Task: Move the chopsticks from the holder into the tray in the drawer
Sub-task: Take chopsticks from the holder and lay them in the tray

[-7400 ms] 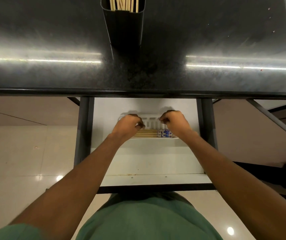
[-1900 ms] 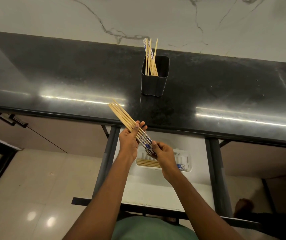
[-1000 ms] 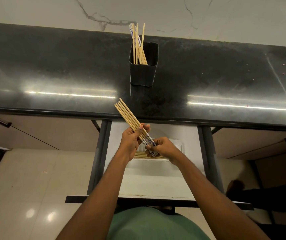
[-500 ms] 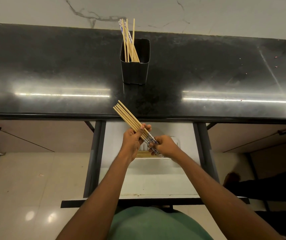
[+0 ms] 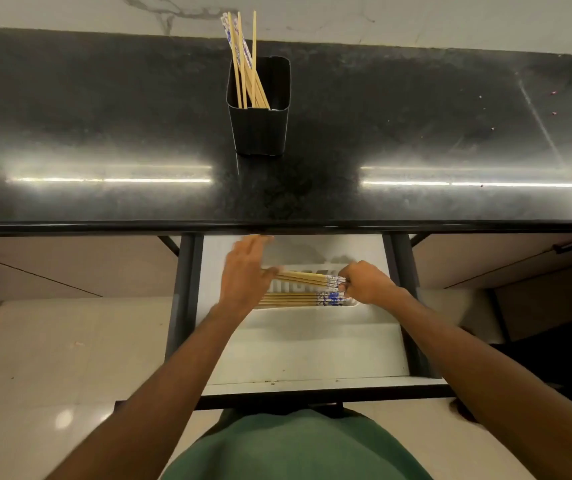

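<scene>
A black holder stands on the dark counter with several wooden chopsticks leaning in it. Below, an open white drawer holds a white tray with several chopsticks lying along its near side. A bundle of chopsticks with blue-patterned ends is held level just above the tray. My right hand grips the patterned ends. My left hand is at the plain ends, its thumb against them and its fingers spread.
The black counter's front edge overhangs the back of the drawer, just above my left fingers. Dark drawer rails run down both sides. Pale floor tiles lie below, and my green shirt fills the bottom.
The bundle has swung from a diagonal tilt above the drawer to level, and dropped down over the tray. My left hand's fingers have spread apart.
</scene>
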